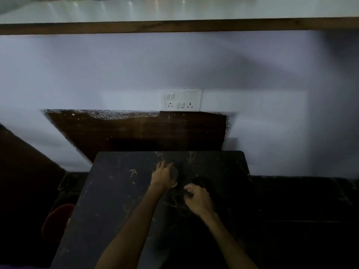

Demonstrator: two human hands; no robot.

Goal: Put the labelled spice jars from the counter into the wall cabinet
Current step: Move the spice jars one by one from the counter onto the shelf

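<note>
- A dark marble-patterned counter (108,200) juts from a pale wall in dim light; the wall cabinet's white shelf (174,10) runs across the top of the view, with blurred jar bottoms just showing along its far edge.
- A switch-and-socket plate (183,100) sits on the wall above a brown panel (136,131), and a reddish bucket (56,222) stands low beside the counter's left edge.
- The left hand (162,176) lies over a clear spice jar (174,174), fingers curved round its side; the jar shows just to the right of the palm, its pale base near the wrist.
- The right hand (197,198) curls its fingers at a dark object (198,182), possibly a second jar or lid; too murky to tell whether it is actually held.
- Likely trouble: the gloom hides labels and edges, so a poor hold on the smooth clear jar could let it slip on the long reach up to the shelf.
- The two hands work close together, and a nudge could topple the dark object.
</note>
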